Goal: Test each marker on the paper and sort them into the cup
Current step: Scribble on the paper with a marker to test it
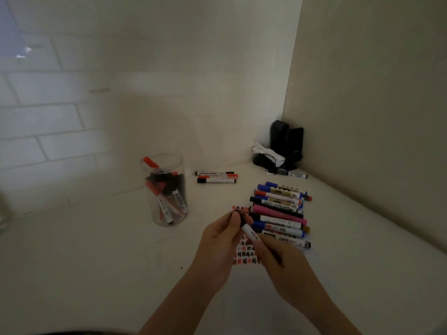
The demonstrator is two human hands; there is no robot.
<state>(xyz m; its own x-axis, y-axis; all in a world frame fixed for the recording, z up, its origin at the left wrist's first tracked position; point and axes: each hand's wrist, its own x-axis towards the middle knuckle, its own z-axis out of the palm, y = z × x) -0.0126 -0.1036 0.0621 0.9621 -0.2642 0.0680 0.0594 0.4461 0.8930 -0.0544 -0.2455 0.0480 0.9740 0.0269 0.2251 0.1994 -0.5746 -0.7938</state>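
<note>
The left hand (pixel 223 234) pinches the black cap while the right hand (pixel 281 258) grips the marker (pixel 251 234) barrel above the paper (pixel 244 258), right of the cup (pixel 167 189). Likely uncapping; next, scribble.

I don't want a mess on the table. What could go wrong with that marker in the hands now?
1. The left hand pinches the black cap end of the marker while the right hand grips the barrel; a hard pull might jerk it and smear ink.
2. An elbow swing could topple the clear cup.
3. The marker pile may roll.
</note>
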